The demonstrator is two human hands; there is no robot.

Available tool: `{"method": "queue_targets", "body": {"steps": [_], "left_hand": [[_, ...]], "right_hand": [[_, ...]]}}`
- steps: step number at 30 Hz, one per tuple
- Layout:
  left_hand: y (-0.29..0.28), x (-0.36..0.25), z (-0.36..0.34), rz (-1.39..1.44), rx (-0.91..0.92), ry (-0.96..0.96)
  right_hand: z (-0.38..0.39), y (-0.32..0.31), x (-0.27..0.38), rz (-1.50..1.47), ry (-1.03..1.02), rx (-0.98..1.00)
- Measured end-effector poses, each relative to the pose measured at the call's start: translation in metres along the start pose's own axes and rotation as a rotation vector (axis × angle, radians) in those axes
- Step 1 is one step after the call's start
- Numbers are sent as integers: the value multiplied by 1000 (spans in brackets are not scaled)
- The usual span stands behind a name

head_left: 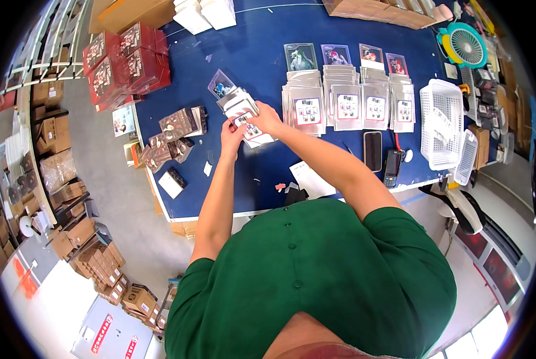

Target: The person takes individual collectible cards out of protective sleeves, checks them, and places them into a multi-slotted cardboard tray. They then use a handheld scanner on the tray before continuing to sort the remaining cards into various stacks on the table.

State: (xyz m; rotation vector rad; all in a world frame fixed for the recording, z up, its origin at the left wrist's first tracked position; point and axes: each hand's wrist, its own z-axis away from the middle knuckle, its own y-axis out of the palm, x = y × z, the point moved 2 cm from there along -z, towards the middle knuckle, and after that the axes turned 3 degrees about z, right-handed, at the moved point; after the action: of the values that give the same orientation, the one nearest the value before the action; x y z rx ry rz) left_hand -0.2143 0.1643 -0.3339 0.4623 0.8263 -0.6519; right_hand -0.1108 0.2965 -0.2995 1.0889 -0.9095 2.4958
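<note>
My left hand (232, 137) and my right hand (263, 119) both grip a fanned stack of white printed card sleeves (249, 130) near the middle of the blue table (232, 33). Behind the stack lies a picture card (220, 87) in a clear sleeve. To the right stand several piles of sleeved sheets (307, 110), each with a picture card (299, 57) behind it. To the left lie several dark printed packs (177, 125) and a small white-and-dark packet (172, 183).
Red boxes (126, 63) fill the back left. At right are a white basket (436, 122), phone (372, 151), handheld device (392, 167) and teal fan (462, 45). A white paper (310, 179) lies by the front edge. Shelving with cartons (64, 134) stands beyond the left.
</note>
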Motion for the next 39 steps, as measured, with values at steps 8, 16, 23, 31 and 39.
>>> {"method": "queue_targets", "body": {"steps": [8, 16, 23, 31, 39], "left_hand": [[2, -4, -5, -274, -48, 73], [-28, 21, -20, -732, -280, 188], [-30, 22, -9, -592, -381, 204], [-32, 23, -10, -639, -385, 154], [-22, 7, -12, -596, -378, 94]], "right_hand": [[2, 16, -37, -383, 58, -44], [-34, -77, -31, 121, -122, -149], [-116, -370, -22, -667, 158, -901], [-189, -487, -66, -1106, 322, -850], [-216, -493, -81, -1190, 402, -806]]}}
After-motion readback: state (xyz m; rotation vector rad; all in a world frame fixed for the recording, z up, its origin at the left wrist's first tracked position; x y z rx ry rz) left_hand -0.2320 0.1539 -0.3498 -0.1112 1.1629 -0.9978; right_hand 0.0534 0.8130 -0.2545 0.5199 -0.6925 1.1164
